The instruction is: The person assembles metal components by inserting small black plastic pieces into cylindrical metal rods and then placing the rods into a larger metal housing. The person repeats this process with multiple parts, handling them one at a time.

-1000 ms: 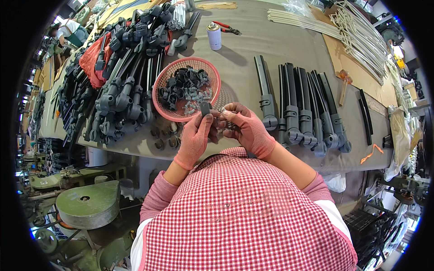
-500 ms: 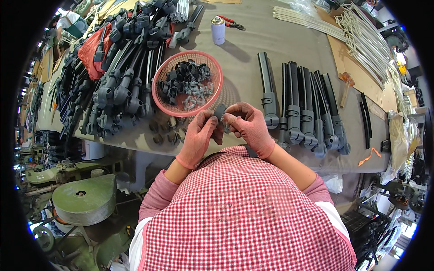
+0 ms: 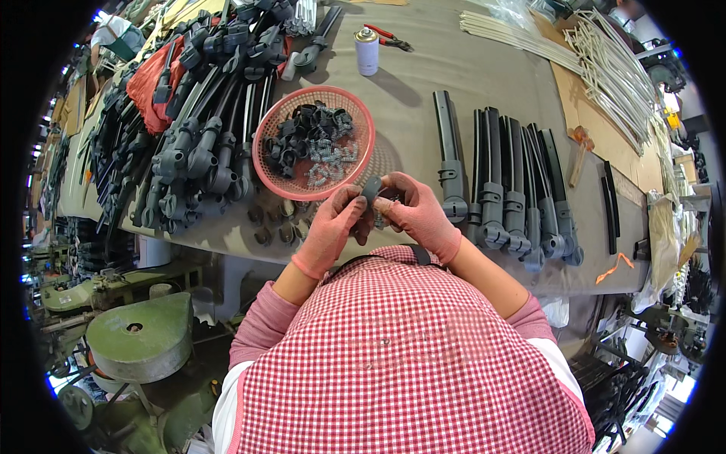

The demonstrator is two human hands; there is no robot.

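Both my hands, in pink gloves with darkened fingertips, meet in front of my checked apron at the table's near edge. Between them is a small dark grey curved plastic clip (image 3: 370, 187). My left hand (image 3: 333, 223) pinches its left side; my right hand (image 3: 418, 214) grips it from the right. A small metal coil spring (image 3: 379, 218) shows just below the clip by my right fingers. Just beyond my hands stands a pink mesh basket (image 3: 368, 151) holding dark plastic clips (image 3: 302, 129) and loose metal springs (image 3: 333, 160).
Several loose clips (image 3: 286, 233) lie left of my hands. Black tubes with grey joints (image 3: 493, 204) are lined up at right, and more are heaped at left (image 3: 204, 151). Farther back are a spray can (image 3: 367, 54), red-handled pliers (image 3: 395, 41), a hammer (image 3: 580, 151) and pale rods (image 3: 612, 76).
The grey clip has turned between my fingers and now shows a more rounded, upright outline. Both hands stay together in nearly the same place.
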